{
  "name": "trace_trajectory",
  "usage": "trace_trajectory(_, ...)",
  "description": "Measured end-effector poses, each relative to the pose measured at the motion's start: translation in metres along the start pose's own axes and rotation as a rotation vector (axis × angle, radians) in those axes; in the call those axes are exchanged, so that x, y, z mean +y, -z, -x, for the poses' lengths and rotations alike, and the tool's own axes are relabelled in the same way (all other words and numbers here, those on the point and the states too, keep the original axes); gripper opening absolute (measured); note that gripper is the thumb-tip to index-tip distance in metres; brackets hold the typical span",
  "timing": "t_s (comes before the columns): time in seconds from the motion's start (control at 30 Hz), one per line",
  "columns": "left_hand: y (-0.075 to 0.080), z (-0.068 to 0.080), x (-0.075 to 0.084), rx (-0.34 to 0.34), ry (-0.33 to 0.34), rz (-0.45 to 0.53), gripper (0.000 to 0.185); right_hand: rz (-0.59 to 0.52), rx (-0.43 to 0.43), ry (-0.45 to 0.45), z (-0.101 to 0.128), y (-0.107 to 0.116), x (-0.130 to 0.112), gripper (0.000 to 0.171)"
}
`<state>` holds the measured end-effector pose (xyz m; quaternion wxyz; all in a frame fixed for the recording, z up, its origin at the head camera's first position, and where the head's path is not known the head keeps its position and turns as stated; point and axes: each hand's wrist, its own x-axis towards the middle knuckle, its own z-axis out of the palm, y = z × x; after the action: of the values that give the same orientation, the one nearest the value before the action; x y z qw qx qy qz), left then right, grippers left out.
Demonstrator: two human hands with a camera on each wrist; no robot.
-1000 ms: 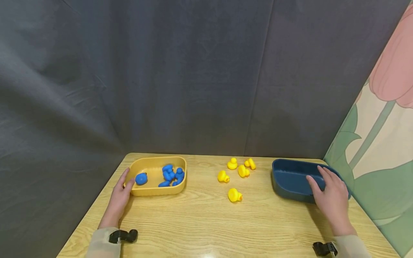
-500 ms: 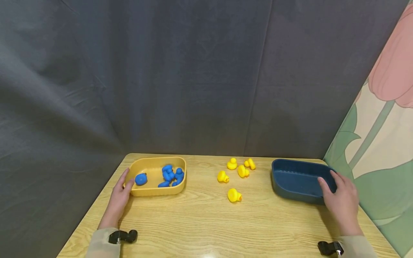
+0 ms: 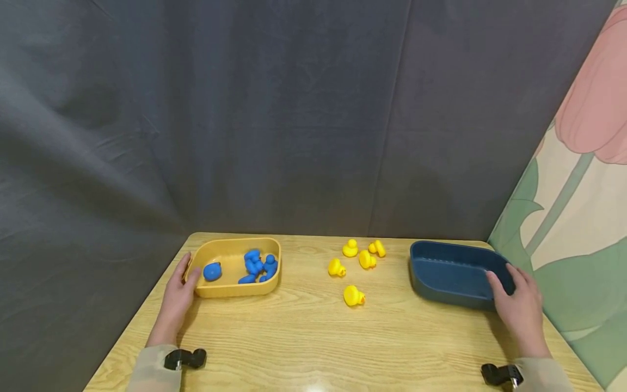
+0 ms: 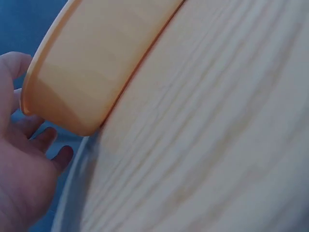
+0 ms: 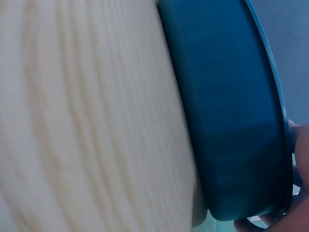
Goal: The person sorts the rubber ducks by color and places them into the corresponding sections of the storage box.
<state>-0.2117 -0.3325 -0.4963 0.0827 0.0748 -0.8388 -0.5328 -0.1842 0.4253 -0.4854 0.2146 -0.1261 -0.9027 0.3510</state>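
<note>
At the left, my left hand [image 3: 178, 291] holds the left end of a yellow plastic tray [image 3: 237, 291], thumb at the rim. In the left wrist view its other fingers curl loosely beside the tray's end wall [image 4: 67, 106]. Several small blue duck-shaped toys [image 3: 254, 263] lie inside. Across the table, my right hand [image 3: 521, 310] holds the right end of a dark blue tray [image 3: 450, 272], thumb over the front rim and fingers around the end. Nothing lies in the visible part of this tray. The right wrist view shows fingers [image 5: 300, 159] against the rim, partly cut off.
Between the trays stand and lie several yellow rubber ducks [image 3: 354, 295] on the wooden table [image 3: 313, 337]. A grey curtain [image 3: 294, 120] hangs behind the table. To the right is a flower-printed cloth [image 3: 578, 218].
My right hand has moved right, from above the dark blue tray to its right end. My left hand has stayed at the yellow tray. The ducks have not moved.
</note>
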Motion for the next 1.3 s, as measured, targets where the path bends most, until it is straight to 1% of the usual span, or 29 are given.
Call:
trace_trajectory(0.17, 0.0, 0.001, 0.009, 0.076, -0.065, -0.059, 0.075, -0.045, -0.003, -0.019, -0.001, 0.0, 0.005, 0.073)
trace_trajectory(0.33, -0.002, -0.001, 0.018, 0.134, -0.146, -0.079, 0.069, -0.078, -0.031, -0.062, -0.001, 0.001, 0.008, 0.075)
trace_trajectory(0.43, -0.005, -0.001, 0.028, 0.149, -0.2, -0.073, 0.067, -0.096, -0.041, -0.093, -0.001, 0.002, 0.01, 0.076)
trace_trajectory(0.57, -0.013, -0.002, 0.047, 0.154, -0.274, -0.066, 0.064, -0.15, -0.04, -0.145, -0.002, 0.003, 0.011, 0.076)
trace_trajectory(0.73, -0.03, -0.001, 0.068, 0.159, -0.356, -0.097, 0.059, -0.22, -0.05, -0.259, -0.002, 0.005, 0.014, 0.079)
trace_trajectory(0.83, -0.04, 0.002, 0.077, 0.158, -0.388, -0.103, 0.057, -0.251, -0.043, -0.303, -0.003, 0.005, 0.015, 0.079)
trace_trajectory(0.97, -0.052, 0.006, 0.088, 0.147, -0.428, -0.115, 0.056, -0.31, -0.016, -0.335, -0.002, 0.003, 0.017, 0.078)
trace_trajectory(1.13, -0.068, 0.014, 0.102, 0.085, -0.469, -0.121, 0.057, -0.39, 0.023, -0.358, -0.001, 0.001, 0.019, 0.075)
trace_trajectory(1.3, -0.085, 0.019, 0.115, 0.01, -0.515, -0.091, 0.059, -0.438, 0.043, -0.367, 0.001, -0.001, 0.02, 0.073)
